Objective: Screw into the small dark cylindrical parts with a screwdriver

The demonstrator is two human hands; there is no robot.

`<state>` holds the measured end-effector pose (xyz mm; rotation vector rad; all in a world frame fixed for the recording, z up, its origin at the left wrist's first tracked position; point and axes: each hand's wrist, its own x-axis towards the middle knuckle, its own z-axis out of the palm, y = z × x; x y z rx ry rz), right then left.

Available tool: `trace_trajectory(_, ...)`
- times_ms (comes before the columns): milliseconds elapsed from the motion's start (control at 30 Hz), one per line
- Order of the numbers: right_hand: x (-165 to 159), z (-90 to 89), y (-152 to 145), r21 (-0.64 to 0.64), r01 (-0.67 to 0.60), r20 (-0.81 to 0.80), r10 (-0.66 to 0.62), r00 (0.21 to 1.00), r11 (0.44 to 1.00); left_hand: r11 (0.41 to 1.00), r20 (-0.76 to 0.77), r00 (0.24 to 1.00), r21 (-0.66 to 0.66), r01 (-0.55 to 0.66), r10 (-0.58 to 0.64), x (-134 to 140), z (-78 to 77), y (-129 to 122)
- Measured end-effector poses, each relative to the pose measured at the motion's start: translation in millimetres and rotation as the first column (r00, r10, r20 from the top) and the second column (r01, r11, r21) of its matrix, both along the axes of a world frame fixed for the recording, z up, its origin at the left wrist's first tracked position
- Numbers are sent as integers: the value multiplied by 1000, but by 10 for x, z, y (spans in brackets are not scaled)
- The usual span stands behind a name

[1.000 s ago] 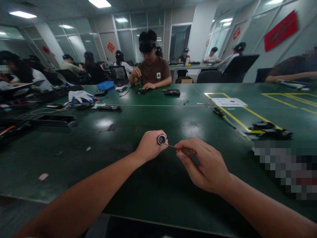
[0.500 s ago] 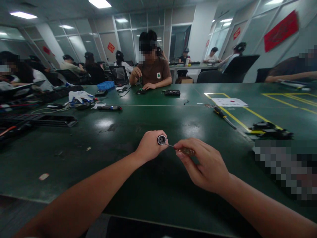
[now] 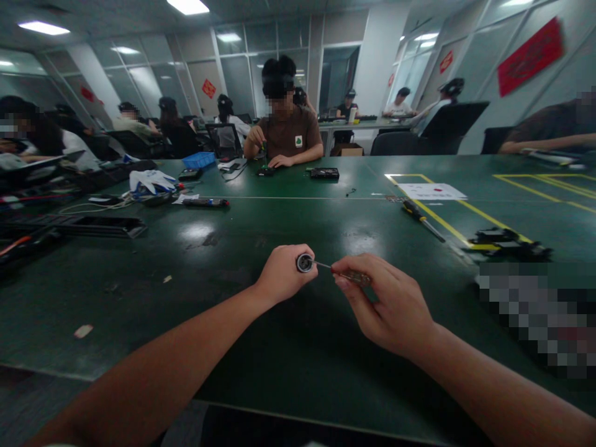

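Observation:
Above the green table, my left hand point(image 3: 285, 273) is closed around a small dark cylindrical part point(image 3: 304, 263) with a shiny metal rim. Its round open end faces me; the rest is hidden in my fist. My right hand point(image 3: 386, 304) pinches the clear reddish handle of a small screwdriver point(image 3: 354, 277) between thumb and fingers. The thin shaft points left, and its tip reaches the opening of the part, inside or just over the rim. How deep it goes I cannot tell.
Farther right lie a yellow-and-black screwdriver point(image 3: 421, 218), a black bracket-like part point(image 3: 507, 245) and a white sheet point(image 3: 433, 191). At the left are white gloves point(image 3: 153, 184), a blue bin point(image 3: 198, 160) and a dark pen-shaped tool point(image 3: 205, 203). A co-worker point(image 3: 286, 127) sits opposite.
The screwdriver tip has moved from the rim's right edge to the opening of the part. My right hand has shifted slightly right; my left hand stays nearly still.

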<state>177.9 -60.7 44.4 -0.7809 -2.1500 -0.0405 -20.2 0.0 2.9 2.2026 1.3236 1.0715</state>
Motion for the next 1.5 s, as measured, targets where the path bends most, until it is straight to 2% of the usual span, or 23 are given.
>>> trace_trajectory(1500, -11, 6, 14, 7, -26, 21, 26, 999, 1000, 999, 41, 999, -24, 33, -32, 3, 24, -19)
